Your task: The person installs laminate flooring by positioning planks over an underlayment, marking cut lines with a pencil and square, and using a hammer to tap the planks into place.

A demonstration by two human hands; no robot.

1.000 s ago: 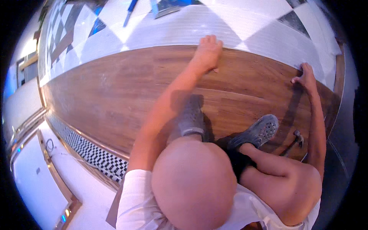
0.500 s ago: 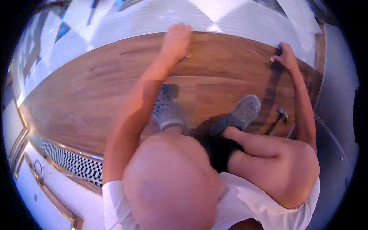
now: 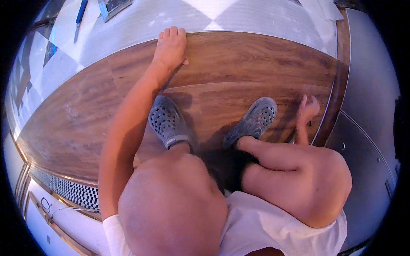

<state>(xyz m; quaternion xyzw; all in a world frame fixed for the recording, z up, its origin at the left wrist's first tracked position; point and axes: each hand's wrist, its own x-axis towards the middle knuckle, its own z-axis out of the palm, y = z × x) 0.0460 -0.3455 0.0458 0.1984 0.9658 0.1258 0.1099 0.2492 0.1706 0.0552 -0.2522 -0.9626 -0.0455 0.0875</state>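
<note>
My left hand (image 3: 171,49) lies flat on the far edge of the wood-look floor planks (image 3: 239,64), its fingertips reaching the pale underlay (image 3: 149,25). Nothing shows in its grip. Low over the planks at the right, beside my right shoe (image 3: 256,117), is my right hand (image 3: 308,111). Its thumb and fingers look apart, though slightly blurred, and I see nothing held. The hammer seen near there earlier cannot be made out now; my hand and knee cover much of that spot.
My left shoe (image 3: 167,119) stands on the planks. A blue-handled tool (image 3: 81,13) and a metal square (image 3: 112,9) lie on the underlay. Grey panels (image 3: 367,85) border the right side. At lower left are a black-and-white checked strip (image 3: 77,190) and a thin cable (image 3: 45,205).
My right hand has left the planks' far edge and come back toward my right knee. In the view, my left hand sits farther left, still at the edge. The hammer has dropped from sight.
</note>
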